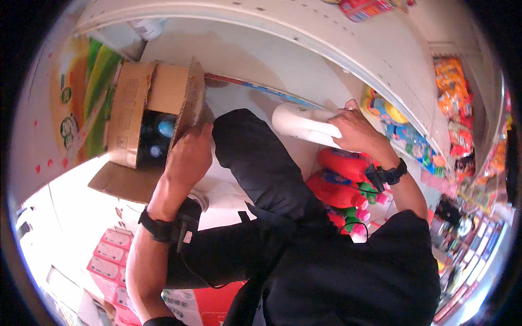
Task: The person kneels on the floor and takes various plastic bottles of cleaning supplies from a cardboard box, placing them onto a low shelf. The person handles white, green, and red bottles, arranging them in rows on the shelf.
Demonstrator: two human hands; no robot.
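Observation:
My left hand [189, 157] grips the raised flap [191, 93] of an open cardboard box [129, 110]. Inside the box's dark opening, a blue round cap [166, 128] and a paler one [155, 151] show; what they belong to is mostly hidden. To the right, my right hand [354, 128] is closed around one end of a white plastic bottle [299, 122], which is held lying on its side. The bottle's far end points toward the box, and my bent knee [240, 126] in black trousers comes between the two hands.
A white metal shelf [285, 30] arches above the hands. Red bottles [336, 189] with pink caps stand beside my right forearm. Yellow-capped containers [383, 106] and orange snack packets [452, 85] line the right. Pink-red packages [108, 261] are stacked at lower left.

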